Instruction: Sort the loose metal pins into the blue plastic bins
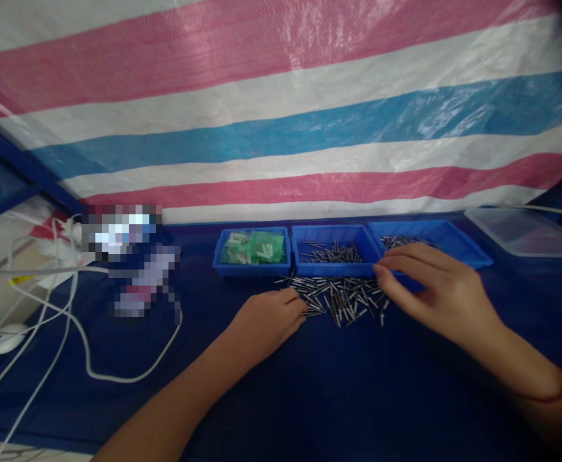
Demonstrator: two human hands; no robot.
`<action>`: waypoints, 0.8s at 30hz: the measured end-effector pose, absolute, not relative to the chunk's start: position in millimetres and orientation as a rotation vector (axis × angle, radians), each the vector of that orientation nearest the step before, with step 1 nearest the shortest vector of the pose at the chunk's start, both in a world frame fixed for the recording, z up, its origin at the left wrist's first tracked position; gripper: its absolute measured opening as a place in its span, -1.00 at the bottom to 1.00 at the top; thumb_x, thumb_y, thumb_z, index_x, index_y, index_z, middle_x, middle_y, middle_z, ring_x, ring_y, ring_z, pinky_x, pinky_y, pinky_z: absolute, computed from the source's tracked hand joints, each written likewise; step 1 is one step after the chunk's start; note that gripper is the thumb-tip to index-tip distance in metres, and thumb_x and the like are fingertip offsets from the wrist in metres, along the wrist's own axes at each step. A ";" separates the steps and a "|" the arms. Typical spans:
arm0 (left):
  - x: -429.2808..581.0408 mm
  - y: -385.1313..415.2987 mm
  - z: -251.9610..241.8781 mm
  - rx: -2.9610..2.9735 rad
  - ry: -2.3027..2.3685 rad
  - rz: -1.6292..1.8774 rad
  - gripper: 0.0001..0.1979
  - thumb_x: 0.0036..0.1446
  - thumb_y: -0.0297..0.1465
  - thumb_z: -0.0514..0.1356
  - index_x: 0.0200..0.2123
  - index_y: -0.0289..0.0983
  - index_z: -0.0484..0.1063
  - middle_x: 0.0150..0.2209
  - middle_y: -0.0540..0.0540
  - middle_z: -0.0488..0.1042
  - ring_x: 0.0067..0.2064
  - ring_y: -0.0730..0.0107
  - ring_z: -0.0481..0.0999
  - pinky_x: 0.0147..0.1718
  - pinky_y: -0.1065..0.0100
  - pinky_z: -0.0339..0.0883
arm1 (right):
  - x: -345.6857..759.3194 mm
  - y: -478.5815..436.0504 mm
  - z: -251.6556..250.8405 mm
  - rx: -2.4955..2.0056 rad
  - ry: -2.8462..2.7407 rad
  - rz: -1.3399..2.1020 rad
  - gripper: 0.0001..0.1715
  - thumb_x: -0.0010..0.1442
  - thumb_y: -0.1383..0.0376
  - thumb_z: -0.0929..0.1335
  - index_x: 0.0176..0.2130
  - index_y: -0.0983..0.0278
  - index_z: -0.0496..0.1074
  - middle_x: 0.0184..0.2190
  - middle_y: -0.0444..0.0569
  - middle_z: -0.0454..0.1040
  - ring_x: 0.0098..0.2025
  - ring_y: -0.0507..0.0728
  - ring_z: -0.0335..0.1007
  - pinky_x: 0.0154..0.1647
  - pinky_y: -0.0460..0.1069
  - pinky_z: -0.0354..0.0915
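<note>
Thin metal pins (348,298) lie in a loose pile on the dark blue table (348,391). My left hand (270,317) rests at the pile's left edge, fingers curled down; what its fingertips hold, if anything, is hidden. Over the right end of the pile is my right hand (430,289), thumb and fingertips together near the front edge of the right blue bin (464,247). Whatever may be between those fingertips is too small to make out. More pins lie in that bin and in the middle blue bin (305,240). The left blue bin (218,256) holds small green-and-white packets (256,248).
White cables (88,366) loop over the table's left side, near blurred objects (146,279) and a white rounded device (6,339). A clear plastic lid (526,234) lies at the back right. A striped plastic sheet (281,141) hangs behind the bins.
</note>
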State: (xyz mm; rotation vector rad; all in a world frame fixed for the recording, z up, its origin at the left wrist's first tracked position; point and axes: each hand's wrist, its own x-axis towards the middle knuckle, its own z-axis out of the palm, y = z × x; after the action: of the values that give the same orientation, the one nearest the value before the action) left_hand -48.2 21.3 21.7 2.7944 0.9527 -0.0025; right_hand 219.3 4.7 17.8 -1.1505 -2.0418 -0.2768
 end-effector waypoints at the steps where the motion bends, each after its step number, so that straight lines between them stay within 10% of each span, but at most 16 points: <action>1: -46.8 20.7 20.3 2.809 0.939 0.008 -0.85 0.28 -0.41 0.07 -0.17 -0.28 0.42 -0.18 -0.08 0.45 -0.18 0.33 0.50 -0.20 0.35 0.41 | 215.6 4.4 15.3 -1.116 -2.102 -0.243 -0.97 0.16 0.36 0.36 -0.33 0.28 0.44 -0.33 0.03 0.50 -0.29 0.14 0.44 -0.22 0.04 0.36; 24: -32.9 16.7 -3.3 2.465 0.925 0.587 -0.89 0.28 -0.37 0.08 -0.22 -0.26 0.37 -0.24 -0.05 0.45 -0.21 0.40 0.45 -0.20 0.41 0.32 | 173.2 -6.6 -4.9 -1.088 -2.156 0.557 -0.83 0.28 0.28 0.27 -0.25 0.25 0.44 -0.34 -0.03 0.47 -0.31 0.06 0.38 -0.29 -0.03 0.30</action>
State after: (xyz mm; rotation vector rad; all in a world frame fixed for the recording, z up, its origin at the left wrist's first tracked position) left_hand -32.9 16.7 -3.3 2.4648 0.9250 0.5870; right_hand 173.2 -6.6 -4.9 -1.0879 -2.1562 0.5568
